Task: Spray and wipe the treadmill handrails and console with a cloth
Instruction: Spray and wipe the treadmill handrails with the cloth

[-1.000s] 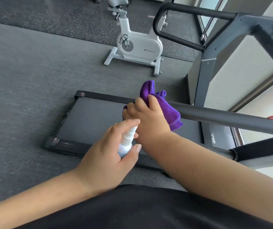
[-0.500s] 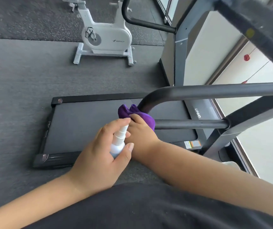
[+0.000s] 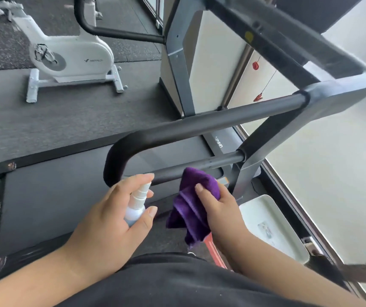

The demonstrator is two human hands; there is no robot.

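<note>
Both hands' grips closed: bottle (image 3: 136, 204), cloth (image 3: 194, 202)

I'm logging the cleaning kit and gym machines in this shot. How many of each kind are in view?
Spray bottles: 1, the white spray bottle held in the left hand
Cloths: 1, the purple cloth held in the right hand
Treadmills: 1, the treadmill
Exercise bikes: 1, the white exercise bike
Total: 4
</note>
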